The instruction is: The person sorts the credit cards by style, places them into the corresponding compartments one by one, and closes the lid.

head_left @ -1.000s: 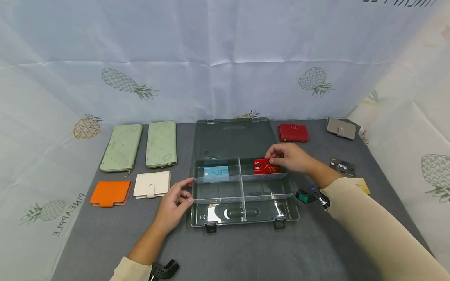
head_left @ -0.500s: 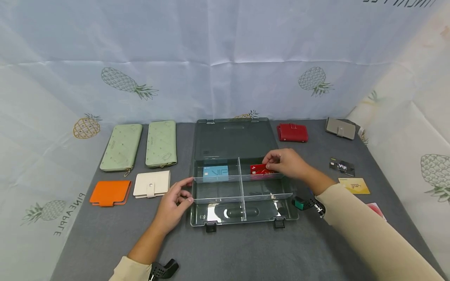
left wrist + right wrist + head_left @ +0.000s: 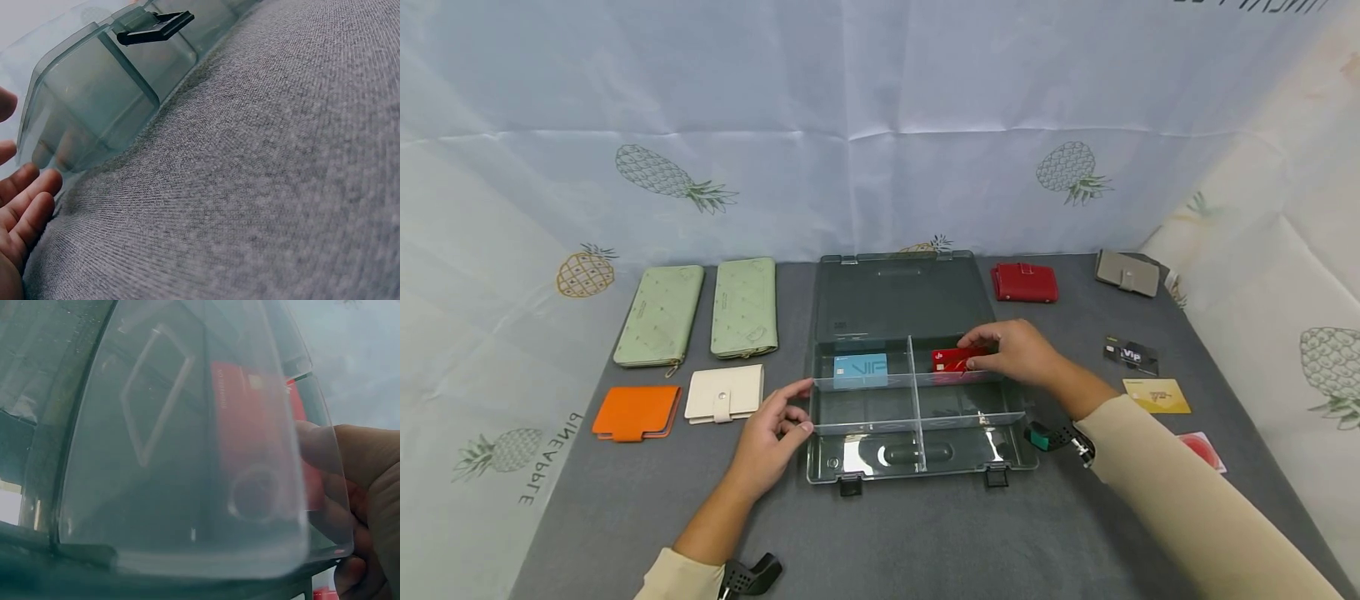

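right hand [image 3: 1013, 353] pinches red card [image 3: 946, 362] inside box [image 3: 951, 402], far right corner; left hand [image 3: 769, 437] touches box's left edge, fingers loose.

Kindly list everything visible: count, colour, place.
Case: 1, grey, centre
Blue card: 1, blue, back left compartment
Red card: 1, red, back right compartment
Loose cards: 3, black, gold, pink, right
Zip wallets: 2, green, back left
Snap wallet: 1, cream, left
Flap wallet: 1, orange, far left
Red wallet: 1, red, back right
Grey wallet: 1, grey, right corner
Tablecloth: 1, grey, underneath
Curtain: 1, whitish, behind
Devices: 2, black, wrists
Sleeves: 2, cream, forearms
Left hand: 1, case's left side
Right hand: 1, pinching red card
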